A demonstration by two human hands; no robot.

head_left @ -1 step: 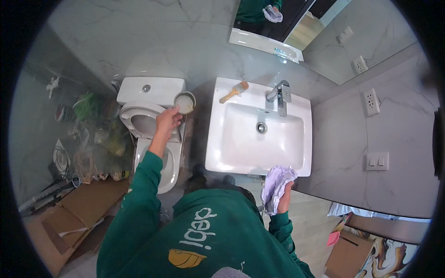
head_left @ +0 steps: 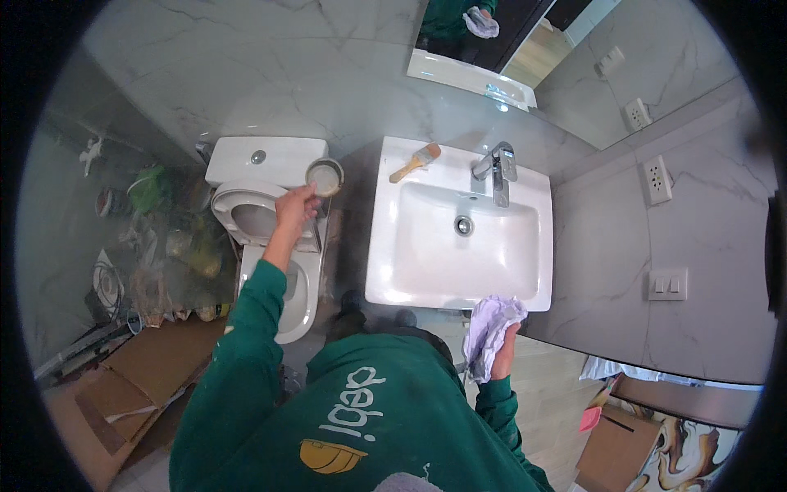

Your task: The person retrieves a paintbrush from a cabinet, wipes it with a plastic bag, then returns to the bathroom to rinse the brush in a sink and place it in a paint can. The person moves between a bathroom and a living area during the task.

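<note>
My left hand (head_left: pixel 296 211) reaches over the toilet with its fingers closed at the near rim of a small round tub (head_left: pixel 325 178). Pale material shows inside the tub, which is over the right corner of the toilet tank (head_left: pixel 270 154). Below the hand, the toilet lid (head_left: pixel 252 193) stands raised. In my right hand (head_left: pixel 505 354), a crumpled pale purple cloth (head_left: pixel 490 330) is gripped at the front right edge of the white washbasin (head_left: pixel 379 246). A flat paintbrush (head_left: pixel 416 162) with a wooden handle lies on the basin's back left corner.
A chrome faucet (head_left: pixel 497 170) rises at the basin's back. The mirror (head_left: pixel 566 74) hangs above, with a wall socket (head_left: pixel 657 179) and light switch (head_left: pixel 668 284) to the right. Flattened cardboard (head_left: pixel 156 361) lies at left, beside a glass panel with bags behind it.
My left hand and the tub have shifted very slightly up and left. The right hand still holds the cloth in nearly the same place.
</note>
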